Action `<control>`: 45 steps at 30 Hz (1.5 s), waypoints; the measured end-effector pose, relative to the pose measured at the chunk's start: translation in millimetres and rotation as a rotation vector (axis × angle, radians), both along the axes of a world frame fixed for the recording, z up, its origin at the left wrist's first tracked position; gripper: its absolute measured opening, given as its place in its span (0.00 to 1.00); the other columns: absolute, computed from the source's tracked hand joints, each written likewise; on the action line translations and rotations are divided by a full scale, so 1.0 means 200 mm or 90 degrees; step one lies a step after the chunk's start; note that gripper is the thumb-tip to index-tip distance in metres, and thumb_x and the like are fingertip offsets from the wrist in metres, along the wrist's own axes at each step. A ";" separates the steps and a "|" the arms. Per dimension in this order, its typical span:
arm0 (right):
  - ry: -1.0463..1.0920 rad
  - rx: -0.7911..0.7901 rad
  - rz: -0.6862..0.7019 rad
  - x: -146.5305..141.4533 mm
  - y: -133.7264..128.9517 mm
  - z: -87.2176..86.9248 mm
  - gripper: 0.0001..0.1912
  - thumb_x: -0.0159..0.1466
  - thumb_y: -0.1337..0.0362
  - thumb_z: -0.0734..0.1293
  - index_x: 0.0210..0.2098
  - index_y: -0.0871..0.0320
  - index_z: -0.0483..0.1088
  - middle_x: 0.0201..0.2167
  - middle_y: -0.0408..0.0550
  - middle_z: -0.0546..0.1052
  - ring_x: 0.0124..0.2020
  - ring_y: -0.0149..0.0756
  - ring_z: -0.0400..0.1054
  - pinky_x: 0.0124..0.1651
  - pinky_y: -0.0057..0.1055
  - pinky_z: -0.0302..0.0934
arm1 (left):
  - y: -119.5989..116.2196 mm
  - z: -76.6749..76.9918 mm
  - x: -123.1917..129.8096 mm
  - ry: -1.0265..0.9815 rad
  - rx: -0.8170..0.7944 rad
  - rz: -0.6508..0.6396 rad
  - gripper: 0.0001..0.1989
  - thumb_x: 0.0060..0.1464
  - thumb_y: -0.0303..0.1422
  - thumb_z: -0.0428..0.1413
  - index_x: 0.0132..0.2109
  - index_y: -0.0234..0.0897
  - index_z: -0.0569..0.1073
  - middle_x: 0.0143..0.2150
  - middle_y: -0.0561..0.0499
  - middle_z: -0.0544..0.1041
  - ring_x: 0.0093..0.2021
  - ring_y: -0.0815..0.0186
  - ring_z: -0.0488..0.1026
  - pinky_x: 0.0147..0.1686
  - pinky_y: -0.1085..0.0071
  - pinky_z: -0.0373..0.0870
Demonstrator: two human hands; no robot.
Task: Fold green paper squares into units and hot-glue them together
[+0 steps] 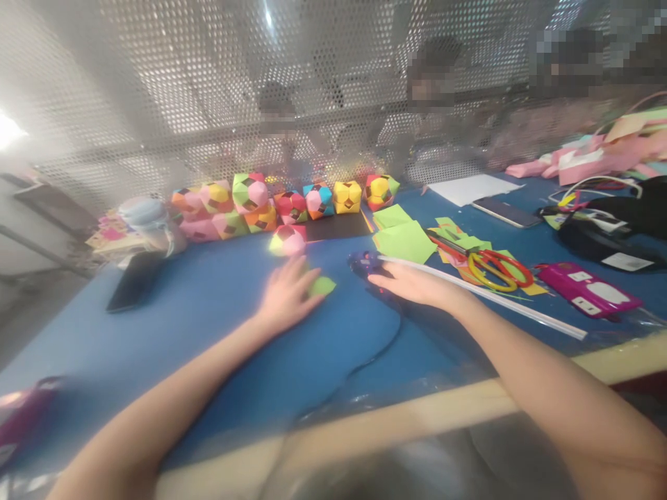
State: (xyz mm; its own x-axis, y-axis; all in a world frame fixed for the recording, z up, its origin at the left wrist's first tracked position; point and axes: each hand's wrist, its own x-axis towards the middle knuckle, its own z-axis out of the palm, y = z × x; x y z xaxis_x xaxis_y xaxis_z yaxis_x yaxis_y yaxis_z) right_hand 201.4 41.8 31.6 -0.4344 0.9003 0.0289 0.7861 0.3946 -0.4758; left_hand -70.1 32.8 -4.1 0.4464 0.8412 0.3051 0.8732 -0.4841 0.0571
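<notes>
My left hand [289, 295] lies over the blue table with its fingers spread. A green folded paper piece [324, 285] shows from under its fingers. Just beyond the fingertips sits a pink, yellow and green folded-paper ball [288, 239]. My right hand [414, 283] reaches in from the right, fingers stretched out and touching what looks like a dark blue glue gun [363, 262] with red parts. The gun lies on the table, partly covered by the hand. A long whitish stick [490, 297] runs from beside it to the right, and its dark cord [372, 361] trails toward me. Both hands are slightly blurred.
Paper balls [250, 193] line the back, by a perforated metal screen [333, 132]. Green paper sheets [404, 239], orange-handled scissors [500, 271] and a purple case [588, 288] lie right. Phones [135, 281] [505, 212] lie on both sides. A jar [146, 215] stands left.
</notes>
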 end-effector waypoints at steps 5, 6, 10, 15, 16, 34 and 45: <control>0.009 0.011 -0.006 0.01 0.01 -0.01 0.15 0.64 0.58 0.58 0.47 0.54 0.69 0.37 0.47 0.77 0.38 0.40 0.71 0.43 0.30 0.61 | 0.02 -0.02 -0.02 -0.016 0.004 -0.020 0.25 0.55 0.46 0.49 0.56 0.38 0.67 0.63 0.37 0.60 0.65 0.49 0.52 0.58 0.48 0.56; 0.014 0.012 -0.013 0.00 0.01 -0.02 0.15 0.64 0.58 0.58 0.46 0.54 0.69 0.36 0.47 0.78 0.37 0.39 0.71 0.42 0.30 0.61 | 0.03 -0.02 -0.02 -0.022 0.006 -0.030 0.24 0.56 0.45 0.49 0.55 0.37 0.68 0.63 0.38 0.61 0.65 0.49 0.52 0.58 0.49 0.57; 0.042 -0.016 -0.030 -0.03 0.03 -0.05 0.15 0.64 0.57 0.58 0.43 0.56 0.70 0.27 0.44 0.76 0.27 0.35 0.69 0.33 0.28 0.61 | 0.04 -0.03 -0.01 -0.031 0.002 -0.046 0.22 0.57 0.43 0.48 0.52 0.35 0.70 0.60 0.37 0.64 0.62 0.49 0.58 0.58 0.50 0.59; 0.062 -0.007 -0.062 -0.07 0.05 -0.08 0.13 0.61 0.58 0.59 0.37 0.58 0.70 0.21 0.42 0.73 0.22 0.33 0.66 0.28 0.26 0.58 | 0.08 -0.02 0.02 -0.022 0.002 -0.058 0.21 0.58 0.41 0.47 0.52 0.32 0.70 0.57 0.36 0.67 0.58 0.51 0.64 0.56 0.53 0.62; 0.062 -0.002 -0.072 -0.08 0.05 -0.09 0.13 0.60 0.59 0.59 0.37 0.58 0.70 0.21 0.42 0.73 0.23 0.33 0.66 0.28 0.25 0.57 | 0.08 -0.02 0.03 -0.019 0.002 -0.061 0.21 0.58 0.41 0.47 0.52 0.32 0.70 0.57 0.36 0.67 0.58 0.51 0.64 0.56 0.54 0.62; 0.250 -0.009 -0.140 -0.19 -0.05 -0.02 0.14 0.60 0.59 0.57 0.23 0.59 0.66 0.21 0.44 0.73 0.23 0.30 0.68 0.28 0.23 0.59 | -0.30 0.11 0.08 -0.062 -0.121 -0.170 0.20 0.59 0.40 0.46 0.54 0.34 0.66 0.50 0.41 0.72 0.50 0.59 0.69 0.50 0.61 0.67; 0.338 -0.066 0.093 -0.70 -0.06 0.04 0.07 0.60 0.65 0.58 0.28 0.59 0.65 0.17 0.39 0.68 0.21 0.28 0.65 0.26 0.22 0.56 | -0.78 0.06 0.09 0.070 -0.118 -0.289 0.13 0.60 0.33 0.44 0.46 0.35 0.70 0.34 0.45 0.71 0.32 0.62 0.67 0.31 0.66 0.64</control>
State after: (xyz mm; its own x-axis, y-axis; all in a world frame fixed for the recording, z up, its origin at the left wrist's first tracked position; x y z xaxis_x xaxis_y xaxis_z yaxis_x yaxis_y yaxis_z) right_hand 61.8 29.0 39.2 -0.5049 0.8413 0.1932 0.3678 0.4121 -0.8336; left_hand -52.7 -122.4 8.9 0.8007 0.5908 0.0991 0.5831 -0.8065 0.0977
